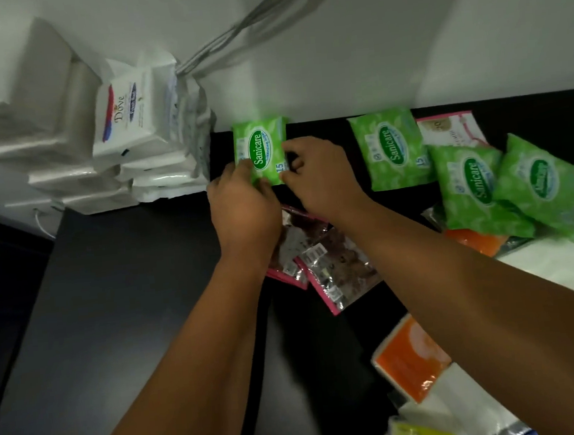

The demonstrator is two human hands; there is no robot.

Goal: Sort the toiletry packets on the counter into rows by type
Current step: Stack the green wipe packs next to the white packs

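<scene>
I hold one green Sanicare packet (pixel 261 149) with both my hands. My left hand (pixel 243 200) grips its near left corner, with my fingers curled on the edge. My right hand (pixel 320 177) pinches its right side between thumb and fingers. The packet sits at the back of the black counter (pixel 141 297), right up against the white wall (pixel 351 47). It is just beside the stack of white Dove soap boxes (pixel 123 117), on their right.

Three more green packets wait to my right. One (pixel 392 150) lies flat near the wall. Two others (pixel 472 185) (pixel 537 180) lean on each other in a messy pile. A white and pink packet (pixel 450 129) peeks out behind them, by the wall.

Under my wrists lie two clear packets with pink edges (pixel 338 271) and dark stuff inside. One overlaps the other.

An orange packet (pixel 410 358) lies near me on the right, under my right arm. Another orange thing (pixel 469 237) shows under the green pile.

Far to the left, past the soap boxes, there are more white wrapped packs (pixel 29 100) stacked up. Grey cords (pixel 230 39) run along the wall above the soap.
</scene>
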